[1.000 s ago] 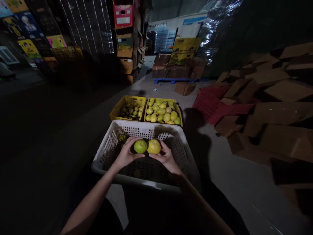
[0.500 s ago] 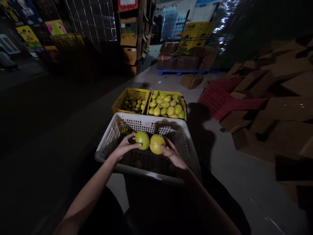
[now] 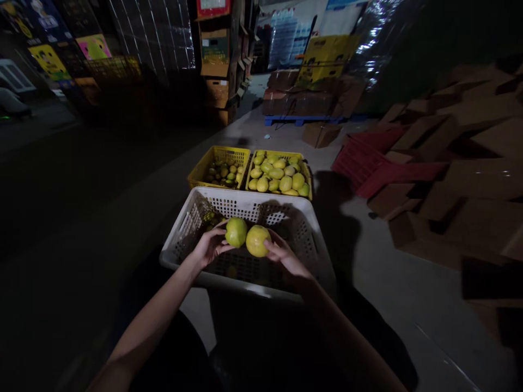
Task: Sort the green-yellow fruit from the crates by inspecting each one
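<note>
My left hand (image 3: 209, 246) holds a green round fruit (image 3: 236, 232) over the white crate (image 3: 253, 197). Beside it, a yellow round fruit (image 3: 257, 241) is in my right hand (image 3: 283, 254), with the thumb on its near side. The two fruits are close together, the yellow one slightly lower. Inside the white crate, small green fruits (image 3: 210, 219) show at the far left; its bottom is mostly in shadow, with a dim fruit (image 3: 231, 271) near the front.
Beyond the white crate stand a yellow crate (image 3: 198, 174) of small fruits and another yellow crate (image 3: 309, 177) piled with yellow-green fruits. A red crate (image 3: 363, 163) and cardboard boxes (image 3: 469, 218) lie on the right. A blue pallet (image 3: 300, 121) holds boxes farther back.
The yellow fruit has moved slightly left with my right hand. My left hand has turned, its thumb no longer across the front of the green fruit.
</note>
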The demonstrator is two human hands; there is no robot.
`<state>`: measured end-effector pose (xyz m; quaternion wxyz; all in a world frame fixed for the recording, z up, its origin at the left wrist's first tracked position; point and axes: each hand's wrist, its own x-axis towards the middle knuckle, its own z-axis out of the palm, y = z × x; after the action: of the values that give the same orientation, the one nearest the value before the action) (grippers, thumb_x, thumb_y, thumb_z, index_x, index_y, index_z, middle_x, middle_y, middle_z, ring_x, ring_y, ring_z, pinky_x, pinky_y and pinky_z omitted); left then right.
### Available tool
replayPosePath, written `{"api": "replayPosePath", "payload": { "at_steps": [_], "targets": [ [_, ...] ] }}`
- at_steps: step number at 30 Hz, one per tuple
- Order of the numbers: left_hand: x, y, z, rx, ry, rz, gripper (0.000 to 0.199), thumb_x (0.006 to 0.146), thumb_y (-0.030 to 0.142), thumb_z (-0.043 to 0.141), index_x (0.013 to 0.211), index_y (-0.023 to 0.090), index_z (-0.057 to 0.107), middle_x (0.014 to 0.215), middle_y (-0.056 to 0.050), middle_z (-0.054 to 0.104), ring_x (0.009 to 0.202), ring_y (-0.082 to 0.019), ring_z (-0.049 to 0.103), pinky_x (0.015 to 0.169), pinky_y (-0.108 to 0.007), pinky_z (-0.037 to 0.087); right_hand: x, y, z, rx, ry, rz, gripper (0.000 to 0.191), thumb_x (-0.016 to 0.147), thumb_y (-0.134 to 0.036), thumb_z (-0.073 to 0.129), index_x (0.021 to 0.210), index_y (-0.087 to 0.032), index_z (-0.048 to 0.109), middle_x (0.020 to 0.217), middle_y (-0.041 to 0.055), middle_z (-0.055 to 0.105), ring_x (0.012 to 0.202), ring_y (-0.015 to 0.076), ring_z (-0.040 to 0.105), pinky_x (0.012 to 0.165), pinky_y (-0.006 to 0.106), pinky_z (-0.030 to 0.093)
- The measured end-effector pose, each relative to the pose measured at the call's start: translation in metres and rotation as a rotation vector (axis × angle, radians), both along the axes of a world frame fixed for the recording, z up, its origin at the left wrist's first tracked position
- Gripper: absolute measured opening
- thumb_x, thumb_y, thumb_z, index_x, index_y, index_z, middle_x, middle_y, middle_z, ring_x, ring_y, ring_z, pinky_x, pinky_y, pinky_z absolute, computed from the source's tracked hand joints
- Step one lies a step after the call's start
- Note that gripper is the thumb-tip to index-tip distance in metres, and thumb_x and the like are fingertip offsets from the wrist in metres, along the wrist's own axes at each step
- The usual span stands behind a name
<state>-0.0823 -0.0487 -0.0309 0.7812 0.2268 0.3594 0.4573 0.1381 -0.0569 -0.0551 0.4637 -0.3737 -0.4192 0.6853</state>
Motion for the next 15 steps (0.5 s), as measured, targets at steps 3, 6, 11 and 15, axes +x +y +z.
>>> {"api": "replayPosePath", "payload": {
  "at_steps": [3, 6, 11, 15],
  "targets": [
    [0.003, -0.002, 0.003, -0.055, -0.060, -0.019, 0.038, 0.075, 0.015, 0.051, 0.111, 0.012, 0.060, 0.079, -0.006, 0.070, 0.067, -0.016, 0.067, 0.072, -0.031, 0.058, -0.001, -0.001, 0.003, -0.047, 0.060, -0.027, 0.043, 0.063, -0.040, 0.078, 0.100, -0.024, 0.065, 0.099, 0.0018, 0.070, 0.078, 0.0154, 0.064, 0.060, 0.023, 0.049],
    [0.008, -0.006, 0.006, -0.142, -0.152, -0.039, 0.030, 0.081, 0.023, 0.049, 0.106, 0.010, 0.061, 0.082, -0.009, 0.070, 0.075, -0.019, 0.068, 0.073, -0.033, 0.058, -0.001, -0.001, 0.007, -0.097, 0.092, -0.023, 0.046, 0.062, -0.041, 0.077, 0.103, -0.023, 0.065, 0.097, 0.0041, 0.072, 0.080, 0.0191, 0.067, 0.060, 0.026, 0.051],
    [0.015, -0.009, 0.009, -0.212, -0.245, -0.073, 0.035, 0.088, 0.039, 0.048, 0.102, 0.010, 0.061, 0.084, -0.010, 0.070, 0.068, -0.017, 0.068, 0.052, -0.024, 0.056, -0.004, -0.002, 0.011, -0.245, 0.124, 0.026, 0.046, 0.071, -0.048, 0.066, 0.104, -0.016, 0.064, 0.080, 0.0092, 0.074, 0.070, 0.0222, 0.069, 0.050, 0.027, 0.049],
    [0.017, -0.008, 0.008, -0.263, -0.239, -0.008, 0.041, 0.087, 0.048, 0.049, 0.098, 0.011, 0.062, 0.076, -0.008, 0.069, 0.060, -0.015, 0.066, 0.047, -0.022, 0.053, -0.008, -0.004, 0.008, -0.318, 0.204, 0.037, 0.041, 0.080, -0.052, 0.055, 0.095, -0.015, 0.065, 0.076, 0.0098, 0.073, 0.060, 0.0194, 0.067, 0.039, 0.024, 0.043]
  ]
}}
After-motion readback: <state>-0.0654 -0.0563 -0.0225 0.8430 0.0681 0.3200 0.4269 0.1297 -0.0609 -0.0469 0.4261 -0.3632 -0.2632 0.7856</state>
